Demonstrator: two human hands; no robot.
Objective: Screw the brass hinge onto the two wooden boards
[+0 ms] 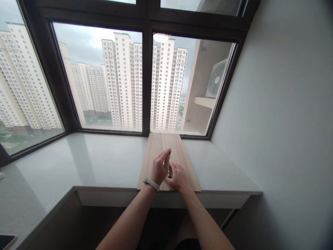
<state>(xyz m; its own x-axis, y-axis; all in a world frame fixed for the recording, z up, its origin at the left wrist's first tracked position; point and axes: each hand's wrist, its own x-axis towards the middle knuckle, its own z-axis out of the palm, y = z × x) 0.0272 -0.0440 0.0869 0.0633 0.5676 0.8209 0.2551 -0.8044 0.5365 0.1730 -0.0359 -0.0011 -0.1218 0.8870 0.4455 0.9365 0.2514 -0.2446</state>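
Observation:
Two pale wooden boards [184,156] lie side by side on the white stone sill, with a thin dark seam between them. Above the seam, near the boards' front half, stands a small shiny gold-coloured piece [170,171] with dark patches; its exact kind is too small to make out. My left hand [159,168], with a pale watch band [152,184] at the wrist, pinches this piece from the left, its fingertips pointing up. Beside it my right hand [178,177] rests on the right board, fingers stretched forward, thumb side close to the gold piece. The piece's lower end is partly hidden.
The white sill [114,163] runs along dark-framed windows [147,83] and ends at a front edge just before me. A white wall [281,104] rises on the right. The corner of a dark flat object [6,241] shows at the lower left.

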